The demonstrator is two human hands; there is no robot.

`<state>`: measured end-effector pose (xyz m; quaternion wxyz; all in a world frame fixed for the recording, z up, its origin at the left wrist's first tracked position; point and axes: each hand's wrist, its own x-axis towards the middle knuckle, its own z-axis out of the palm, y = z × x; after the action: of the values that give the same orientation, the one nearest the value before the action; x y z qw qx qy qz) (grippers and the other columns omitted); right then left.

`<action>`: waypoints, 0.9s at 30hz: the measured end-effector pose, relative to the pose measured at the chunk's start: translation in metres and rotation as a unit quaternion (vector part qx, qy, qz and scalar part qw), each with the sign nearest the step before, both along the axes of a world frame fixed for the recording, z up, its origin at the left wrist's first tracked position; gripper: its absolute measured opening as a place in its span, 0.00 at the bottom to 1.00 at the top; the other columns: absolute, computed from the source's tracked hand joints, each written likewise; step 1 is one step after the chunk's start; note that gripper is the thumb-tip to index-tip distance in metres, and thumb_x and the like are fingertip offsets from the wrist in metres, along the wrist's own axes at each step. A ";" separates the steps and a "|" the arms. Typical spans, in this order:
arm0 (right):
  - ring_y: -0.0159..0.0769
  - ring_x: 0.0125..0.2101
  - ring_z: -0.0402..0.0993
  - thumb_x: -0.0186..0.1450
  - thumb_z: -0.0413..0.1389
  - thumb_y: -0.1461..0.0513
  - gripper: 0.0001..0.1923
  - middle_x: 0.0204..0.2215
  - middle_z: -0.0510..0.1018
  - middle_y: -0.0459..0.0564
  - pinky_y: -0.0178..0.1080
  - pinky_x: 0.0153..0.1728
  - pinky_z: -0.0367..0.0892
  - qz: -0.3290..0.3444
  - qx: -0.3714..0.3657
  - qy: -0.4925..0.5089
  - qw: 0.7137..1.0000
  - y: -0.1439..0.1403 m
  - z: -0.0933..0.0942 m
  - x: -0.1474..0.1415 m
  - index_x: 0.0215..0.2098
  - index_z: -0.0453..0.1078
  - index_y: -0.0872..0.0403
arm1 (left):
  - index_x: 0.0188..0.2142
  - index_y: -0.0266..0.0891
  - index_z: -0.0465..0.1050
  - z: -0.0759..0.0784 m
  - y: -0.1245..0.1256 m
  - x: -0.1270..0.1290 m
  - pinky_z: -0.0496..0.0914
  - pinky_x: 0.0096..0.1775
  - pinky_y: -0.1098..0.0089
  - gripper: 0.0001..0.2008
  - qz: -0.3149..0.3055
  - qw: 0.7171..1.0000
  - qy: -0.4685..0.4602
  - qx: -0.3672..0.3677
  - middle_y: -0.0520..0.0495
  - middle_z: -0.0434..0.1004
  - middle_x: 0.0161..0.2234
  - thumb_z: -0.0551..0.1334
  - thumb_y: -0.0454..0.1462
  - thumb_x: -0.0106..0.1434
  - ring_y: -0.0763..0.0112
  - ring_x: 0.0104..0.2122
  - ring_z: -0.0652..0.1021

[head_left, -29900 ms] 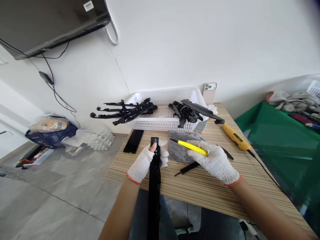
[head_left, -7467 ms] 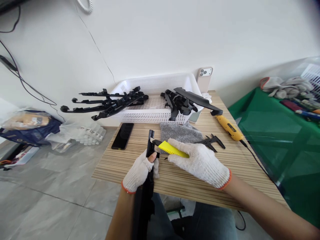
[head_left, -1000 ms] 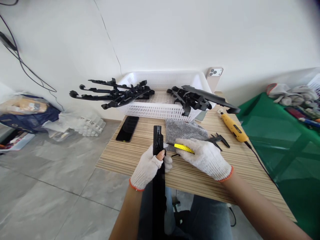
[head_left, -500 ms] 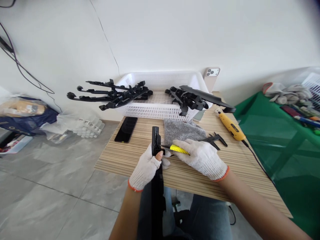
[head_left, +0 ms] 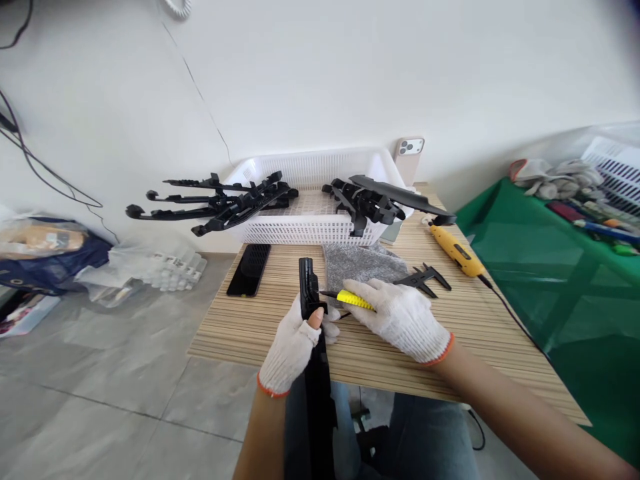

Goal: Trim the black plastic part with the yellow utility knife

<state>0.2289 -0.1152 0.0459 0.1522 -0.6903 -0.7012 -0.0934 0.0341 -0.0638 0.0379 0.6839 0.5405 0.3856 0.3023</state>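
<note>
My left hand (head_left: 293, 343), in a white knit glove with the thumb tip bare, grips a long black plastic part (head_left: 309, 293) that runs from my lap up over the table's near edge. My right hand (head_left: 403, 319), also gloved, holds a yellow utility knife (head_left: 353, 300) with its tip against the right side of the black part, just above my left thumb. A grey felt pad (head_left: 363, 263) lies right behind the knife.
A white perforated basket (head_left: 310, 230) at the back of the striped wooden table (head_left: 450, 347) holds several black plastic parts (head_left: 375, 199); more (head_left: 215, 203) jut out left. A dark phone (head_left: 249, 269), black calipers (head_left: 424, 277), a yellow rotary tool (head_left: 455, 250), a propped phone (head_left: 409, 157), a green table (head_left: 550, 260) at right.
Over the last second the knife tip has moved left onto the side of the black part, and the part has tilted slightly. The view has shifted a little.
</note>
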 end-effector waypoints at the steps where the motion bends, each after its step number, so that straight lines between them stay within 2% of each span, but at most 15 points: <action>1: 0.33 0.25 0.75 0.70 0.51 0.50 0.20 0.31 0.80 0.46 0.37 0.21 0.46 -0.006 -0.004 0.006 1.000 0.001 0.000 0.000 0.53 0.75 0.45 | 0.49 0.40 0.66 0.000 0.000 0.000 0.74 0.32 0.69 0.24 -0.002 1.000 0.002 -0.004 0.47 0.78 0.35 0.63 0.54 0.63 0.72 0.27 0.76; 8: 0.37 0.29 0.79 0.70 0.51 0.49 0.19 0.36 0.82 0.46 0.36 0.23 0.58 -0.015 -0.003 0.061 0.998 0.004 -0.003 0.002 0.54 0.75 0.44 | 0.43 0.40 0.66 -0.006 0.001 -0.003 0.70 0.30 0.70 0.19 -0.028 0.999 0.003 0.022 0.50 0.74 0.32 0.60 0.53 0.66 0.74 0.26 0.73; 12: 0.38 0.30 0.80 0.69 0.53 0.50 0.18 0.37 0.82 0.45 0.36 0.26 0.64 -0.007 -0.002 0.084 0.996 0.006 -0.005 0.002 0.53 0.75 0.43 | 0.42 0.40 0.65 -0.005 0.001 -0.003 0.70 0.30 0.70 0.21 -0.026 1.000 -0.006 0.013 0.52 0.73 0.31 0.61 0.54 0.65 0.75 0.26 0.73; 20: 0.39 0.30 0.80 0.68 0.55 0.51 0.17 0.36 0.82 0.46 0.37 0.25 0.68 -0.029 0.011 0.101 0.994 0.006 -0.006 0.001 0.51 0.76 0.45 | 0.41 0.39 0.66 -0.006 0.000 -0.005 0.71 0.31 0.70 0.18 -0.040 0.999 0.004 0.036 0.49 0.76 0.35 0.60 0.52 0.66 0.74 0.27 0.73; 24: 0.40 0.32 0.81 0.68 0.55 0.52 0.16 0.36 0.83 0.47 0.37 0.29 0.72 -0.038 0.052 0.131 0.989 0.009 -0.007 0.005 0.49 0.77 0.48 | 0.47 0.40 0.66 -0.002 0.000 -0.006 0.72 0.35 0.68 0.18 -0.049 0.996 0.038 0.059 0.47 0.78 0.36 0.59 0.51 0.68 0.73 0.29 0.75; 27: 0.41 0.37 0.82 0.68 0.55 0.52 0.16 0.40 0.83 0.48 0.39 0.34 0.75 -0.066 0.089 0.159 0.981 0.012 -0.007 0.011 0.49 0.77 0.50 | 0.45 0.40 0.66 0.003 0.000 -0.006 0.71 0.35 0.70 0.18 -0.059 0.994 0.063 0.068 0.47 0.78 0.37 0.57 0.52 0.69 0.73 0.30 0.76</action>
<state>0.2402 -0.1030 0.0388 0.3161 -0.7249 -0.6097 -0.0537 0.0283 -0.0641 0.0411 0.6366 0.6258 0.3739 0.2517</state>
